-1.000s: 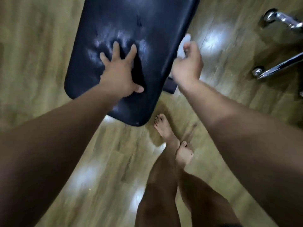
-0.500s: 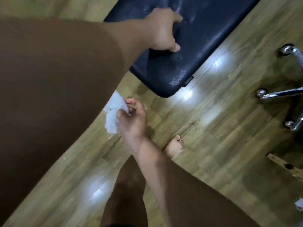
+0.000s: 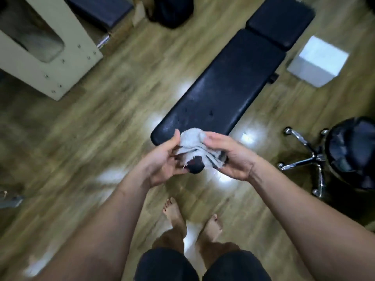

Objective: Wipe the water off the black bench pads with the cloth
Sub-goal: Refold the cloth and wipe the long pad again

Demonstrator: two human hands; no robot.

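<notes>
A long black bench pad [image 3: 221, 92] runs diagonally from the centre toward the upper right, with a shorter black pad [image 3: 281, 21] beyond its far end. Faint wet sheen shows on the long pad. I hold a bunched white cloth [image 3: 192, 142] in front of me, above the pad's near end. My left hand [image 3: 164, 161] grips its left side and my right hand [image 3: 231, 157] grips its right side. A dark hole or patch shows in the cloth's lower part.
A wheeled stool [image 3: 349, 155] with chrome legs stands at the right. A white box [image 3: 316, 61] sits on the wooden floor beside the bench. A cream machine housing [image 3: 50, 57] and another dark pad [image 3: 99, 11] are at the upper left. My bare feet [image 3: 192, 218] stand below.
I have stood up and the view has pulled back from the pad. My left hand has left the pad, and both hands now hold the cloth together.
</notes>
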